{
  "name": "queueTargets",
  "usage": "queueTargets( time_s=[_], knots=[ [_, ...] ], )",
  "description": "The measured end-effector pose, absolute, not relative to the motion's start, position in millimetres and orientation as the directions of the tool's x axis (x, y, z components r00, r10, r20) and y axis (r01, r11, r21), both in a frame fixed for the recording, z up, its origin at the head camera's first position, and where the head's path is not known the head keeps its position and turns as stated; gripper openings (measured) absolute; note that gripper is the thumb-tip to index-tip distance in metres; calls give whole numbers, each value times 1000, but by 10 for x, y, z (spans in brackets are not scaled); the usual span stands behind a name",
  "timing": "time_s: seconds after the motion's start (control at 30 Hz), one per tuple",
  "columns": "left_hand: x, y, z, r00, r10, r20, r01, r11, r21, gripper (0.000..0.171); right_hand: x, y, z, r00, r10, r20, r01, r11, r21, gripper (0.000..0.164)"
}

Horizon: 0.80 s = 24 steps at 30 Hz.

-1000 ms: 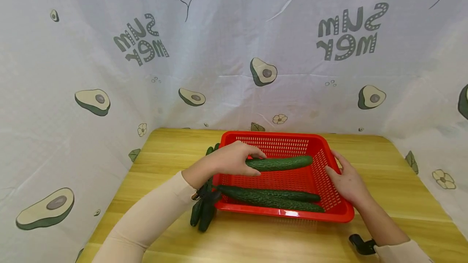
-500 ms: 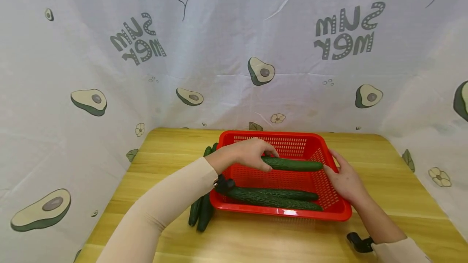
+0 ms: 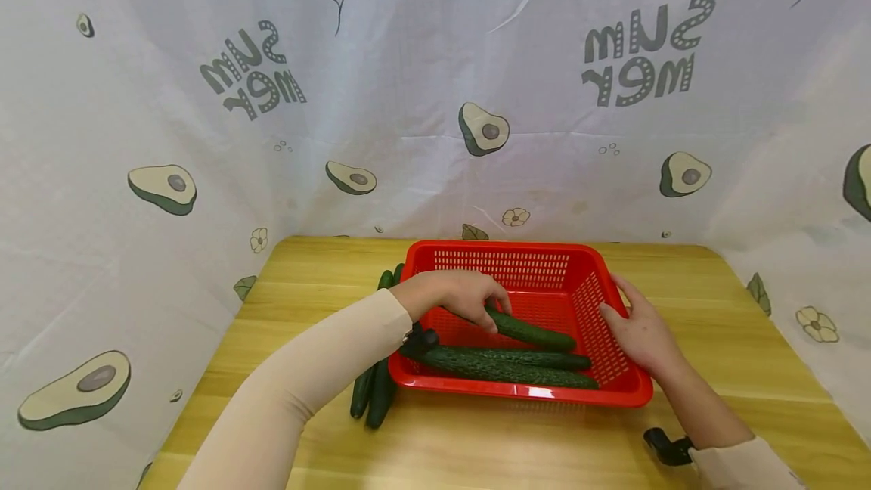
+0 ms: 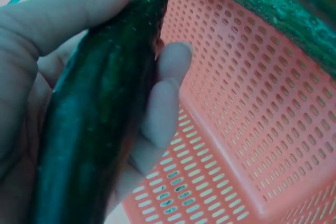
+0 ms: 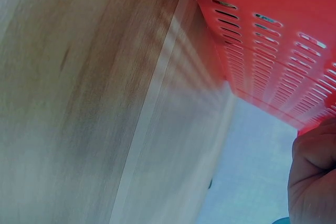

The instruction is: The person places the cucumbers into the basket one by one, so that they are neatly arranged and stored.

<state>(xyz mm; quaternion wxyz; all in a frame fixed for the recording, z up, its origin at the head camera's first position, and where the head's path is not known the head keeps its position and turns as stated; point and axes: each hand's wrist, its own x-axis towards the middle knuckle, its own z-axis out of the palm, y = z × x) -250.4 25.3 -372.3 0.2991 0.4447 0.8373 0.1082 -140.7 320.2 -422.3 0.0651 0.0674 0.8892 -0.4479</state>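
My left hand (image 3: pixel 469 296) reaches into a red perforated plastic basket (image 3: pixel 578 399) and grips a dark green cucumber (image 3: pixel 534 333). In the left wrist view, the thumb and fingers curl round this cucumber (image 4: pixel 94 108). Its far end slants down toward the basket floor. Two more cucumbers (image 3: pixel 503 373) lie side by side along the basket's near wall. On the right, my right hand (image 3: pixel 643 335) holds the basket's short side, thumb over the rim. The right wrist view shows part of that hand (image 5: pixel 315 174) against the basket's outer wall (image 5: pixel 273 40).
Several cucumbers (image 3: pixel 381 399) lie on the wooden table (image 3: pixel 327 278) just left of the basket, partly hidden by the left arm. A pale curtain (image 3: pixel 408 97) with avocado prints hangs behind and beside the table. Black wrist camera mounts (image 3: pixel 670 448) sit at the wrists.
My left hand moved right with the cucumber over the basket, then lowered; the cucumber's far end tilted down, away from the right hand. The right hand keeps its hold on the basket.
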Motion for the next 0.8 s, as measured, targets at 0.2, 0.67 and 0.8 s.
queueTargets(
  time_s=[0.2, 0.67, 0.8],
  knots=[
    [-2521, 259, -3734, -426, 775, -467, 634, 624, 456, 47, -1410, 3193, -4216, -983, 67, -172, 177, 599, -781, 74],
    [-2554, 147, -3715, -440, 729, -524, 574, 677, 460, 50, -1395, 3203, -4245, -983, 73, -169, 179, 600, -780, 73],
    [-2570, 107, -3688, -448, 726, -522, 567, 682, 461, 52, -1398, 3209, -4250, -984, 71, -165, 174, 598, -782, 73]
  ],
)
